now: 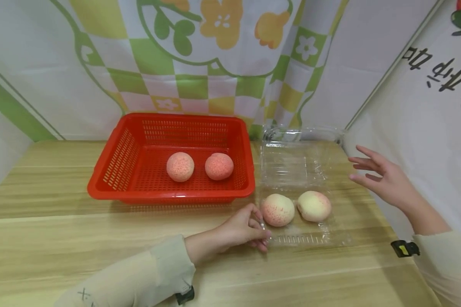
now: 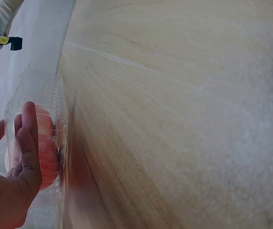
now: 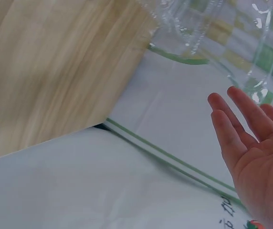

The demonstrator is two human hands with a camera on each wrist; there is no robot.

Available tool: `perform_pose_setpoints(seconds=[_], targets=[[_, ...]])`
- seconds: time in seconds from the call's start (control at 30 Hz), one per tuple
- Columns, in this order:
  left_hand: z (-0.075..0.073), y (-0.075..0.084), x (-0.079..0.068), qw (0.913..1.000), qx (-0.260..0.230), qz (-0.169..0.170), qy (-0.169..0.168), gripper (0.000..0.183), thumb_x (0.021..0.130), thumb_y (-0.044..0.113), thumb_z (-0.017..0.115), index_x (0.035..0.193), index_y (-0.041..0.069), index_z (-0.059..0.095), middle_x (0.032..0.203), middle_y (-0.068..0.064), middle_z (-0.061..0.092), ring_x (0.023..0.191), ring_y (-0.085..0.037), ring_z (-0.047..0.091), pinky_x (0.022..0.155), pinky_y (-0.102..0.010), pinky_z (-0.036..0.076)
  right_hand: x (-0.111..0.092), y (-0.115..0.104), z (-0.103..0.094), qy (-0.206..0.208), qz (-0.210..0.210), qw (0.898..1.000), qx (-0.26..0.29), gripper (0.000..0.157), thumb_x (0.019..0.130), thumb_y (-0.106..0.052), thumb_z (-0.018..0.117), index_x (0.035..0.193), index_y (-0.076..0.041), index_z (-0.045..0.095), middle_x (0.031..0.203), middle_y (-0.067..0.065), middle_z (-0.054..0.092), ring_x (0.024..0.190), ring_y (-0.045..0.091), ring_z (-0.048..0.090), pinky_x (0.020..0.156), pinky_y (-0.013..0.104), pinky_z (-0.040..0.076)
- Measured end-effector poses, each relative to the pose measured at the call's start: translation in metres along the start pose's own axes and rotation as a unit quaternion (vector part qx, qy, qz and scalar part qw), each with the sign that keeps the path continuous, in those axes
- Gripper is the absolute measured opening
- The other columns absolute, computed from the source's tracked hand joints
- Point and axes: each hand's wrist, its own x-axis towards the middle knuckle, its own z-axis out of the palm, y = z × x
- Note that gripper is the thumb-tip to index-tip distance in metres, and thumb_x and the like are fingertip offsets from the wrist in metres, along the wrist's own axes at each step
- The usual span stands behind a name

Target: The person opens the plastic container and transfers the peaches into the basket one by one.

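A clear plastic clamshell box point(image 1: 296, 239) lies on the table, its lid point(image 1: 284, 164) folded back toward the curtain. Two pale peaches with pink blush sit side by side in its base: a left peach point(image 1: 278, 210) and a right peach point(image 1: 314, 206). My left hand point(image 1: 242, 228) grips the box's front left edge, fingers curled at the rim beside the left peach. In the left wrist view, the fingers point(image 2: 27, 152) overlap the clear wall and the peaches. Off the box's right side, my right hand point(image 1: 386, 181) is raised with fingers spread, holding nothing.
A red plastic basket point(image 1: 169, 194) stands left of the box, with two pinker peaches inside, one point(image 1: 180, 167) beside the other point(image 1: 219, 166). A checked curtain point(image 1: 192, 85) hangs behind. The wooden table point(image 1: 80, 238) ends at the right, near a white wall sheet.
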Motion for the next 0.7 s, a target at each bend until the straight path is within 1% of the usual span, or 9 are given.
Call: perform_pose_setpoints(seconds=[0.07, 0.13, 0.23, 0.3, 0.37, 0.43, 0.53, 0.6, 0.7], targets=[[0.000, -0.001, 0.000, 1.0000, 0.001, 0.005, 0.000, 0.037, 0.089, 0.000, 0.070, 0.111, -0.002, 0.040, 0.077, -0.016, 0.070, 0.063, -0.018, 0.072, 0.059, -0.028, 0.057, -0.002, -0.005, 0.001, -0.001, -0.007, 1.000, 0.010, 0.071, 0.095, -0.015, 0.069, 0.155, -0.017, 0.033, 0.133, -0.023, 0.055, 0.110, -0.023, 0.047, 0.085, -0.003, 0.040], [0.000, -0.001, 0.000, 1.0000, 0.000, 0.007, -0.002, 0.037, 0.089, -0.001, 0.070, 0.110, -0.001, 0.040, 0.077, -0.015, 0.070, 0.063, -0.018, 0.072, 0.059, -0.028, 0.057, -0.003, -0.010, 0.003, -0.003, -0.021, 1.000, 0.015, 0.066, 0.094, -0.012, 0.069, 0.152, -0.015, 0.039, 0.130, -0.029, 0.053, 0.112, -0.021, 0.048, 0.087, -0.003, 0.040], [-0.001, -0.002, 0.000, 0.9999, -0.003, 0.009, -0.003, 0.037, 0.088, -0.002, 0.070, 0.110, -0.001, 0.040, 0.076, -0.012, 0.070, 0.062, -0.017, 0.071, 0.060, -0.027, 0.057, -0.004, -0.015, 0.008, -0.014, -0.044, 0.999, 0.013, 0.060, 0.093, -0.010, 0.070, 0.147, -0.012, 0.046, 0.129, -0.029, 0.056, 0.113, -0.021, 0.048, 0.089, -0.003, 0.039], [0.000, -0.002, 0.000, 0.9999, -0.006, 0.010, -0.004, 0.037, 0.087, -0.003, 0.070, 0.109, 0.000, 0.040, 0.075, -0.009, 0.070, 0.062, -0.016, 0.071, 0.060, -0.027, 0.057, -0.004, -0.017, 0.013, -0.024, -0.057, 0.998, -0.002, 0.057, 0.091, -0.010, 0.072, 0.144, -0.011, 0.050, 0.132, -0.018, 0.061, 0.113, -0.020, 0.049, 0.089, -0.001, 0.039], [0.000, -0.002, 0.000, 0.9999, -0.008, 0.010, -0.003, 0.038, 0.087, -0.004, 0.070, 0.109, 0.000, 0.040, 0.074, -0.009, 0.070, 0.061, -0.015, 0.070, 0.060, -0.027, 0.057, -0.004, -0.020, 0.019, -0.043, -0.058, 0.997, -0.017, 0.055, 0.091, -0.013, 0.073, 0.142, -0.009, 0.052, 0.135, -0.003, 0.063, 0.114, -0.016, 0.051, 0.094, 0.012, 0.050], [0.000, -0.002, 0.000, 0.9999, -0.008, 0.010, -0.003, 0.038, 0.087, -0.004, 0.071, 0.109, 0.000, 0.040, 0.074, -0.009, 0.070, 0.061, -0.015, 0.070, 0.059, -0.026, 0.056, -0.004, -0.023, 0.025, -0.067, -0.049, 0.996, -0.031, 0.054, 0.091, -0.016, 0.073, 0.141, -0.007, 0.053, 0.136, 0.011, 0.062, 0.118, -0.002, 0.056, 0.097, 0.032, 0.055], [0.000, -0.001, -0.001, 1.0000, -0.005, 0.008, -0.002, 0.038, 0.087, -0.003, 0.071, 0.109, 0.000, 0.040, 0.074, -0.009, 0.070, 0.061, -0.015, 0.070, 0.058, -0.025, 0.054, -0.004, -0.024, 0.033, -0.107, -0.040, 0.993, -0.036, 0.055, 0.091, -0.020, 0.073, 0.139, -0.002, 0.053, 0.135, 0.021, 0.060, 0.122, 0.028, 0.059, 0.097, 0.062, 0.049], [0.000, -0.001, -0.001, 1.0000, -0.001, 0.007, -0.003, 0.039, 0.087, -0.003, 0.071, 0.110, 0.000, 0.040, 0.074, -0.010, 0.070, 0.061, -0.016, 0.071, 0.059, -0.025, 0.054, -0.004, -0.024, 0.039, -0.129, -0.038, 0.990, -0.037, 0.055, 0.091, -0.022, 0.073, 0.138, 0.000, 0.054, 0.136, 0.022, 0.060, 0.122, 0.043, 0.056, 0.096, 0.065, 0.048], [0.000, -0.001, 0.000, 1.0000, 0.005, 0.006, -0.001, 0.039, 0.087, -0.002, 0.071, 0.110, 0.001, 0.040, 0.075, -0.012, 0.071, 0.062, -0.016, 0.071, 0.058, -0.025, 0.053, -0.003, -0.023, 0.046, -0.152, -0.045, 0.986, -0.044, 0.056, 0.089, -0.025, 0.075, 0.135, 0.001, 0.056, 0.134, 0.023, 0.061, 0.122, 0.047, 0.056, 0.094, 0.067, 0.049]])
